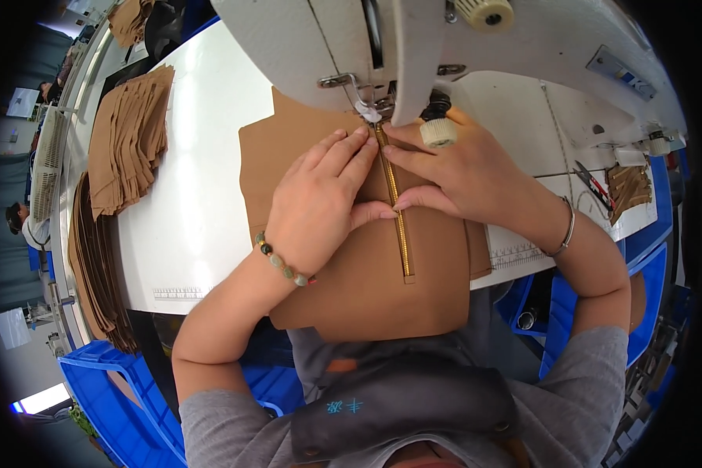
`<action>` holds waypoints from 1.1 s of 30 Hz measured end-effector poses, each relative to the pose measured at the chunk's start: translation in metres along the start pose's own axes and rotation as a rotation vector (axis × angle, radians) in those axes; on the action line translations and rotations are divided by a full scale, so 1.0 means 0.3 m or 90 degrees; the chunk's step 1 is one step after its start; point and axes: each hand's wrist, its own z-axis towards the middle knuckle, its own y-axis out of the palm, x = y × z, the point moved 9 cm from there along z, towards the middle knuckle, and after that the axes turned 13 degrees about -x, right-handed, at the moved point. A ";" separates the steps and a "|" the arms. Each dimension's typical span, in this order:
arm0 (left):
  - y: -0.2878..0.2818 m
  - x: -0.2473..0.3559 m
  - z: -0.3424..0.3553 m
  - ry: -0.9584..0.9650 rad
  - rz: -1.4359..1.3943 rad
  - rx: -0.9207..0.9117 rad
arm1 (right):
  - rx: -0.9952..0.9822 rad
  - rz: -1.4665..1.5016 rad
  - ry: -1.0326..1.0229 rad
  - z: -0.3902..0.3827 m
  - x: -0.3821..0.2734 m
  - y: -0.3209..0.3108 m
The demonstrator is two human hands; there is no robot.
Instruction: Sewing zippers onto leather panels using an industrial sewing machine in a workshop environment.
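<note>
A brown panel (351, 288) lies on the white table beneath the sewing machine (288, 39), its near edge hanging toward my lap. Down its middle runs a gold-toothed zipper (402, 242) in a narrow slot, the far end reaching the presser foot (373, 111). My left hand (316, 187) rests flat left of the zipper, fingers stretched toward the foot. On the other side, my right hand (464, 168) presses the panel with its fingers apart, partly hidden behind a cream machine knob (438, 132). Both thumbs point inward and almost meet over the zipper.
Stacked brown pieces (129, 140) sit on the table's left, with more draped pieces (93, 265) below. Red-handled snips (594, 189) lie at right beside a bundle of small brown strips (630, 191). Blue bins (121, 390) stand at both sides. A ruler scale (519, 256) marks the near edge.
</note>
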 end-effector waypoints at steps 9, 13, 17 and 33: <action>-0.002 -0.018 0.015 -0.006 0.010 0.007 | 0.010 0.002 0.016 0.005 0.015 -0.003; -0.004 -0.022 0.016 -0.008 0.010 0.004 | 0.020 -0.001 0.012 0.007 0.015 -0.005; -0.009 -0.034 0.019 -0.015 -0.002 0.015 | 0.026 -0.008 0.015 0.007 0.017 0.001; -0.019 -0.051 0.024 -0.009 -0.016 0.011 | 0.036 -0.003 0.018 0.013 0.033 0.011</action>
